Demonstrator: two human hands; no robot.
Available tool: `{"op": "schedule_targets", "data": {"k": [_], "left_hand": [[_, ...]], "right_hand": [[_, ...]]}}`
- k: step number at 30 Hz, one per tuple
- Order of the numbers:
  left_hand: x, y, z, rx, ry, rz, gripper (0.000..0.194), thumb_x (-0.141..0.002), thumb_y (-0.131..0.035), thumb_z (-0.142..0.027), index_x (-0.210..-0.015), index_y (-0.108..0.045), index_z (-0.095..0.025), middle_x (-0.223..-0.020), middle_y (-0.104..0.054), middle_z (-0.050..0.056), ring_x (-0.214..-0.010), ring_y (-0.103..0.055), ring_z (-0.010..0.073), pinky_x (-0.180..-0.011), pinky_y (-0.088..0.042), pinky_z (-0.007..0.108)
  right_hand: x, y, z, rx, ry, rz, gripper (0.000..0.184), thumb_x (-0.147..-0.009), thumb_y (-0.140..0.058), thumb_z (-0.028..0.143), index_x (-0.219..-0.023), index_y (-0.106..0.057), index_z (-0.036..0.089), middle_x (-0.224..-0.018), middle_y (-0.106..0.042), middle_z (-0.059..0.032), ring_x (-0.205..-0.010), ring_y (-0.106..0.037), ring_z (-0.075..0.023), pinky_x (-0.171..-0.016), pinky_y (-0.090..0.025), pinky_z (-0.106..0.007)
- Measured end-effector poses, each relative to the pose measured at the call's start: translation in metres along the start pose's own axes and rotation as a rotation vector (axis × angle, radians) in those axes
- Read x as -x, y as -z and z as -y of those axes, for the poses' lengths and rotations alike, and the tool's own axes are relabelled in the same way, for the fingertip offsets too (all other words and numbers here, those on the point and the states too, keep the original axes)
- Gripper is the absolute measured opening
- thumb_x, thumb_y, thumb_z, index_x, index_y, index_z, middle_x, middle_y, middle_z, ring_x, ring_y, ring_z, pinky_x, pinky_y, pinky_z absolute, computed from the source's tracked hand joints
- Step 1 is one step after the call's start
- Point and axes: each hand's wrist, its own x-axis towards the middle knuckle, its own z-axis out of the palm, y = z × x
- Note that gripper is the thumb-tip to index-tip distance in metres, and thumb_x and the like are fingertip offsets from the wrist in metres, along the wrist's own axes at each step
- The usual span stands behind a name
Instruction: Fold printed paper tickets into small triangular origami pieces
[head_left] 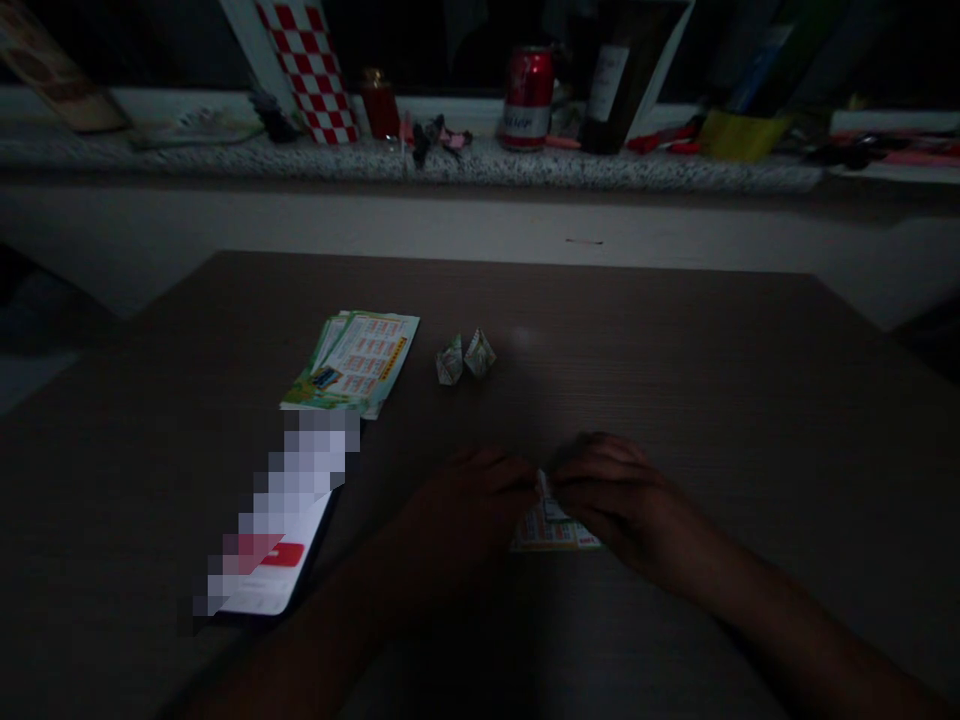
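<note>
Near the front of the bench (pixel 712 380), at the lower left, a phone (pixel 259 592) lit and lying flat, screen mostly masked by blocks, with a red button shape and no legible word. Just beyond, at centre, left hand (pixel 469 505) and right hand (pixel 634 505) close together, fingers drawn in narrow, both apparently pinching the raised part of a small printed sheet (pixel 555 540). Printing on it in red and dark rows, too dim to read. Likely risks, by judgement: a crooked crease or a slip, from poor light and fingers covering most of the sheet; a tear, from pulling both ways on a small piece; a nudge to the phone, from the left forearm close beside it.

Farther off, to the left, a loose stack of cards (pixel 367 350), calendar-like grids on top, figures unreadable; to its right, two small folded paper pieces (pixel 450 362), upright-looking and light enough to be knocked by a sleeve or draught. On the sill (pixel 465 172), a red-and-white checkered tube (pixel 311 70), a red can (pixel 527 100) with blurred lettering, and a dark bottle (pixel 637 70) with a pale label, brand impossible to make out.
</note>
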Motion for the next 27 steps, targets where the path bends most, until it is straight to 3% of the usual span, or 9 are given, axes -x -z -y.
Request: {"op": "schedule_targets", "data": {"k": [3,7,21,27], "left_hand": [[0.003,0.005,0.0,0.06,0.013,-0.006,0.026,-0.084,-0.06,-0.019,-0.111,-0.061,-0.022,-0.115,-0.062,0.004,-0.104,-0.053,0.0221,-0.093,-0.041,0.038],[0.005,0.007,0.001,0.105,0.03,0.01,0.035,-0.081,-0.067,-0.034,-0.115,-0.06,-0.025,-0.12,-0.061,0.003,-0.109,-0.051,0.0236,-0.096,-0.039,0.04],[0.006,0.012,0.005,0.193,0.028,0.035,0.02,-0.085,-0.062,-0.022,-0.105,-0.066,-0.024,-0.12,-0.062,0.002,-0.109,-0.051,0.022,-0.098,-0.037,0.039],[0.003,0.009,0.003,0.188,0.038,0.011,0.017,-0.089,-0.052,-0.015,-0.098,-0.066,-0.02,-0.107,-0.065,0.002,-0.1,-0.054,0.0184,-0.092,-0.039,0.035]], "right_hand": [[0.001,0.009,0.005,-0.015,-0.042,0.057,0.02,-0.084,-0.064,0.016,-0.103,-0.068,0.023,-0.102,-0.069,-0.0049,-0.099,-0.06,-0.021,-0.091,-0.043,-0.041],[0.002,0.014,0.008,-0.018,-0.061,0.12,0.03,-0.078,-0.072,0.023,-0.107,-0.067,0.024,-0.11,-0.066,-0.0056,-0.108,-0.055,-0.0242,-0.095,-0.041,-0.043],[0.003,0.016,0.01,-0.018,-0.07,0.161,0.025,-0.084,-0.066,0.021,-0.109,-0.066,0.025,-0.111,-0.064,-0.0034,-0.108,-0.054,-0.0214,-0.096,-0.039,-0.041],[0.0,0.011,0.009,-0.008,-0.068,0.107,0.019,-0.089,-0.057,0.017,-0.103,-0.068,0.025,-0.104,-0.066,-0.0023,-0.103,-0.056,-0.0192,-0.093,-0.04,-0.04]]}}
